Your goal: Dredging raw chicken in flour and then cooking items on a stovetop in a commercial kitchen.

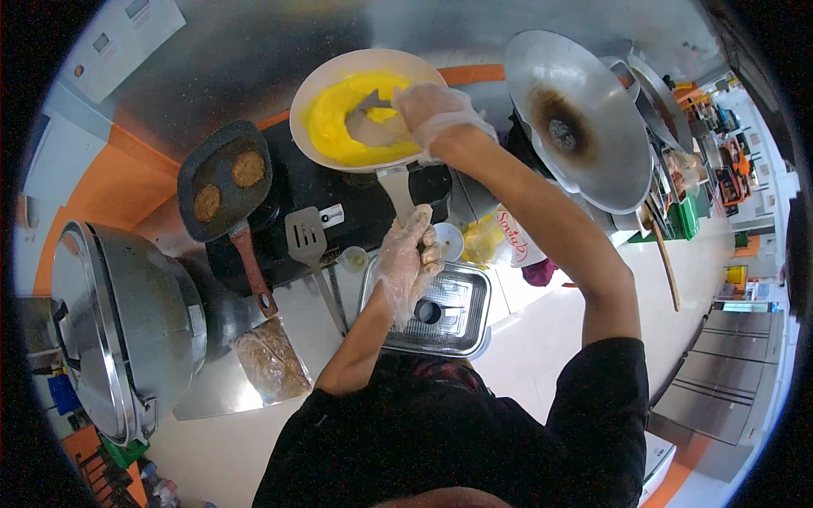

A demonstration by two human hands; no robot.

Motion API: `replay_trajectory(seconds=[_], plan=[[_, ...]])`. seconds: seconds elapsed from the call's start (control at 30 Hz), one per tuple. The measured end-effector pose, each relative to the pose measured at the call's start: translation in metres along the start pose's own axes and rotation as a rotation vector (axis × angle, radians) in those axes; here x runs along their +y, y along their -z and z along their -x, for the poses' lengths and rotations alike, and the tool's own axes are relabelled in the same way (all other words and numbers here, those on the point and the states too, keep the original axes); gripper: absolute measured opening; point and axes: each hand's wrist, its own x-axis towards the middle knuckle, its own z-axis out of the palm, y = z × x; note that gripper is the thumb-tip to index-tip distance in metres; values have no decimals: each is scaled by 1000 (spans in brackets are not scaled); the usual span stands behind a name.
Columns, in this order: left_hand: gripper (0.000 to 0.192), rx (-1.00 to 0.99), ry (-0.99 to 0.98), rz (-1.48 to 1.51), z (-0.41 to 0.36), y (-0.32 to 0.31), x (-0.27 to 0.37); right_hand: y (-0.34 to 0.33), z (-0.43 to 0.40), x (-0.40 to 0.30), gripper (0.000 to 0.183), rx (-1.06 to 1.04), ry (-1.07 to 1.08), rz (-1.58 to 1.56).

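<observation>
My left hand (409, 260), in a clear plastic glove, grips the handle of a light-coloured frying pan (305, 127). Bright yellow beaten egg (330, 136) forms a ring in the pan, with a bare patch inside it. Over the pan's right side is my gloved right hand (438, 114), its fingers closed at a grey utensil (376, 101) that reaches into the yellow; its handle is hidden. To the left, a dark square pan (222, 149) holds two browned patties (248, 169). A slotted metal turner (307, 236) lies below, between the pans.
At the left stands a large lidded metal pot (140, 317); a bag of brown food (273, 362) lies near it. A wire-lined metal tray (470, 298) is close to my body. A scorched wok (597, 127) leans at the right, above a wooden handle (665, 267).
</observation>
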Motion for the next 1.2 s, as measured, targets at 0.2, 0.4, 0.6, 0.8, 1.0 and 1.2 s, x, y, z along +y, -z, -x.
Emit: replay_trajectory(seconds=[0.2, 0.4, 0.6, 0.8, 1.0, 1.2], plan=[[22, -50, -46, 75, -5, 8, 0, 26, -17, 31, 18, -37, 24, 70], [15, -10, -18, 43, -1, -3, 1, 85, 18, 51, 35, -23, 23, 60], [16, -10, -33, -14, -6, -8, -7, 8, -51, 87, 25, -222, -3, 186], [18, 12, -9, -46, -1, -5, 3, -13, -86, 65, 31, -313, -51, 238], [19, -5, -10, -112, 4, 4, 9, -11, -85, 32, 38, -202, -4, -32], [21, -28, -3, -118, 5, 8, 14, 68, -43, 11, 24, -94, 211, 290]])
